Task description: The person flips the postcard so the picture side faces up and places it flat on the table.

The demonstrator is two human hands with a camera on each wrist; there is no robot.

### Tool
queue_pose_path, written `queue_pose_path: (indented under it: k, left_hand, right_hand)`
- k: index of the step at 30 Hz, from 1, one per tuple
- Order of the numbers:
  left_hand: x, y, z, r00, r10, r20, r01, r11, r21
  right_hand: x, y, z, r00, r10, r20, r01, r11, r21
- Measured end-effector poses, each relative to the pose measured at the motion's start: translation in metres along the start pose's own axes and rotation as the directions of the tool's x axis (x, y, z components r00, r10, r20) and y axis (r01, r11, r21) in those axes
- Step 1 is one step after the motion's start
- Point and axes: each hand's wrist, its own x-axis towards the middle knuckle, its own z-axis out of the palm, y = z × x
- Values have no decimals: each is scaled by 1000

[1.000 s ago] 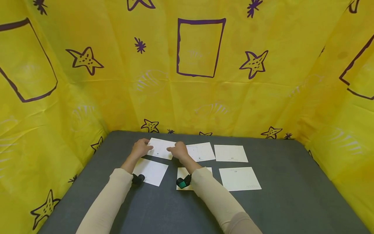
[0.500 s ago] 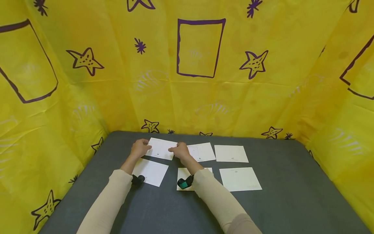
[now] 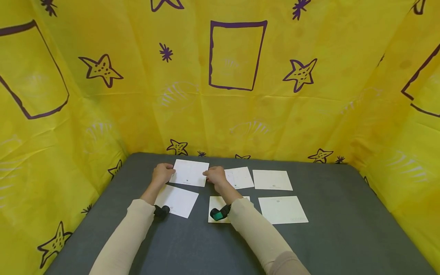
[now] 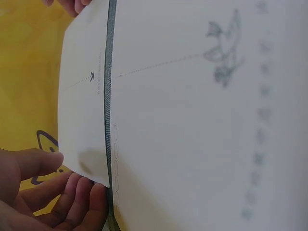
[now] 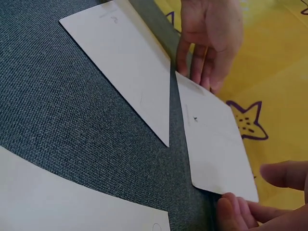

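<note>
A white postcard (image 3: 190, 173) with a small dark bird print lies in the back row at the left, between both hands. My left hand (image 3: 161, 173) touches its left edge; in the left wrist view the fingertips (image 4: 98, 195) meet the edge and the thumb is at a corner. My right hand (image 3: 217, 176) is at the opposite edge. From the right wrist, its fingertips (image 5: 230, 198) meet the edge while the thumb (image 5: 276, 174) stands off the postcard. Another postcard (image 3: 179, 199) lies just in front, near the left wrist.
Behind the right hand, a second back-row postcard (image 3: 242, 176) is partly covered. Two more postcards (image 3: 272, 180) (image 3: 282, 210) lie to the right, and one (image 3: 215, 202) is under the right forearm. A yellow patterned cloth (image 3: 233, 110) surrounds the dark table (image 3: 192, 248).
The postcard between the hands has slid slightly back and turned straighter. The left hand has shifted a little left and the right hand a little right, their thumbs now at its edges.
</note>
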Motion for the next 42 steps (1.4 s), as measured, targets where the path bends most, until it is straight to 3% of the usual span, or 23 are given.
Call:
queue_pose_path:
  k: [11, 18, 26, 42]
  left_hand:
    - [-7, -2, -5, 999, -14, -35, 11, 997, -78]
    - [-7, 0, -5, 991, -48, -123, 30, 989, -145]
    - [-3, -1, -7, 991, -41, -127, 17, 982, -186]
    - [0, 0, -13, 998, 3, -69, -32, 908, -418]
  right_hand:
    - [2, 6, -1, 998, 5, -56, 3, 989, 147]
    - [1, 5, -3, 998, -9, -69, 19, 989, 146]
    - [-1, 4, -8, 997, -15, -71, 22, 994, 109]
    - [1, -4, -9, 989, -59, -136, 78, 988, 135]
